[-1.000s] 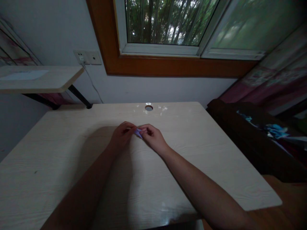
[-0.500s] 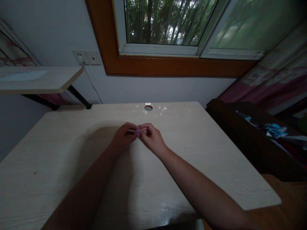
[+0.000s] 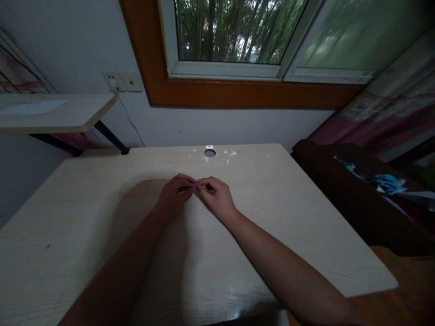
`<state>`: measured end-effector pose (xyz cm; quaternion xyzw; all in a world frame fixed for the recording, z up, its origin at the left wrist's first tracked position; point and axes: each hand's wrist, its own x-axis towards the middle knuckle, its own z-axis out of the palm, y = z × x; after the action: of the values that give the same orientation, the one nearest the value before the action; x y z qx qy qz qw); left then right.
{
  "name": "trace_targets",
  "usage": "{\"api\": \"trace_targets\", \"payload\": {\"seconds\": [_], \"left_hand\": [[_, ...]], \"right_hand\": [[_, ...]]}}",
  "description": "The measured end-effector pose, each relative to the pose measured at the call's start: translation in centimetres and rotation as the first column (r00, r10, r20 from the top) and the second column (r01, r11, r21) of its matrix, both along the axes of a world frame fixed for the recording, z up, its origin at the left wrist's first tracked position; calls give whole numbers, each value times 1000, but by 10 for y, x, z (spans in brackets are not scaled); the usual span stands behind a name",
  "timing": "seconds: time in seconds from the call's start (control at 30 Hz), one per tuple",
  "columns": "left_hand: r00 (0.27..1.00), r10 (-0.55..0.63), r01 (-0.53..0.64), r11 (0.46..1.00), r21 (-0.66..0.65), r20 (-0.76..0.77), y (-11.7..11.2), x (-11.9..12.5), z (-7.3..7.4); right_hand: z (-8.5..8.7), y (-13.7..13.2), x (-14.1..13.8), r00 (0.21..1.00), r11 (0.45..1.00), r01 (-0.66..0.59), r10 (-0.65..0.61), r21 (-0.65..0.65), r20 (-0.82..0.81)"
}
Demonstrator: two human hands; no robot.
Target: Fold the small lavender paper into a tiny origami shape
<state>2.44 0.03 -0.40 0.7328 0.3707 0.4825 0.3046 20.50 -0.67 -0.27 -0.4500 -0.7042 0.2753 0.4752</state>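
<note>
My left hand point(image 3: 175, 195) and my right hand point(image 3: 217, 197) meet fingertip to fingertip over the middle of a pale wooden desk point(image 3: 102, 217). Between the pinched fingers is a small folded piece of purple paper point(image 3: 196, 186), of which only a thin sliver shows. Both hands are closed on it, fingers curled. My forearms stretch back from the hands toward the desk's near edge.
A round cable hole point(image 3: 210, 153) sits near the desk's far edge. A raised side shelf point(image 3: 50, 113) stands at the left, with a wall socket point(image 3: 122, 81) and cable behind. A window is above. Dark furniture with clutter point(image 3: 374, 190) flanks the right.
The purple paper showed as a larger flap between my fingers a second ago; now the fingers have closed over it and only a sliver shows. The hands stayed in place.
</note>
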Motion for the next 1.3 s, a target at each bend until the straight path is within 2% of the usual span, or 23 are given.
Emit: {"api": "trace_targets", "payload": {"seconds": [0.43,0.63,0.77,0.97,1.17,1.3], "left_hand": [[994,97,-94,992,-79,43,3,0,-2],[993,101,-91,982,-165,54,2,0,-1],[996,51,-36,981,-191,78,2,0,-1],[994,-33,48,987,-156,101,1,0,2],[960,-162,207,959,-194,226,-1,-2,3],[962,-158,198,965,-170,221,3,-2,-2]], "right_hand": [[-2,1,-1,1000,999,7,-7,-33,-3],[-5,3,-3,990,990,-40,21,-136,-138],[-8,6,-2,968,979,-78,28,-191,-251],[-11,11,0,933,962,-86,-14,-260,-360],[-8,13,2,901,941,-117,-33,-317,-432],[-8,15,3,883,932,-158,-15,-326,-470]]}}
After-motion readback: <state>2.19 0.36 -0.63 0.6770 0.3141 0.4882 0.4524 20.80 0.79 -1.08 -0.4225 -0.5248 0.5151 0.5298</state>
